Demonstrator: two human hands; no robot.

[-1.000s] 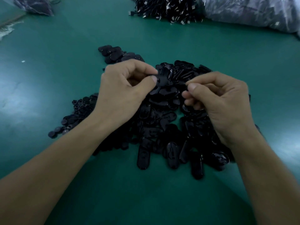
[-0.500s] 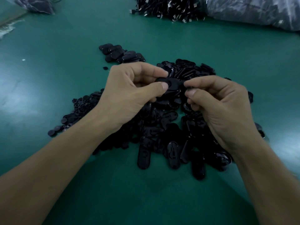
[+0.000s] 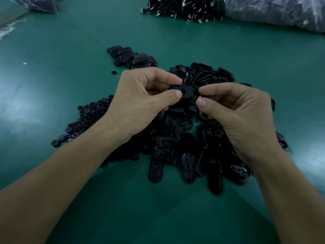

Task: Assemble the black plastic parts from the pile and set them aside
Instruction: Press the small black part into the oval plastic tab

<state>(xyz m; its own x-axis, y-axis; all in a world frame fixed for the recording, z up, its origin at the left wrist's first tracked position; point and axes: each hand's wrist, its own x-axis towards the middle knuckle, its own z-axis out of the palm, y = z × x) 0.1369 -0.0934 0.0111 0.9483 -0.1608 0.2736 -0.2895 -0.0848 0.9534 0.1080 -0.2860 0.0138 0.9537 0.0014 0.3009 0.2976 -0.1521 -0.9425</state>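
I see the left hand (image 3: 140, 101) closed in a pinch, thumb and forefinger clamped on a black oval plastic part (image 3: 182, 90) held just above the pile of black parts (image 3: 175, 141) on the green table (image 3: 70, 50). The right hand (image 3: 241, 113) is curled, its thumb and forefinger nearly meeting at the part's right end; whether they grip it I cannot tell. A smaller cluster of black pieces (image 3: 131, 57) lies beyond the left hand.
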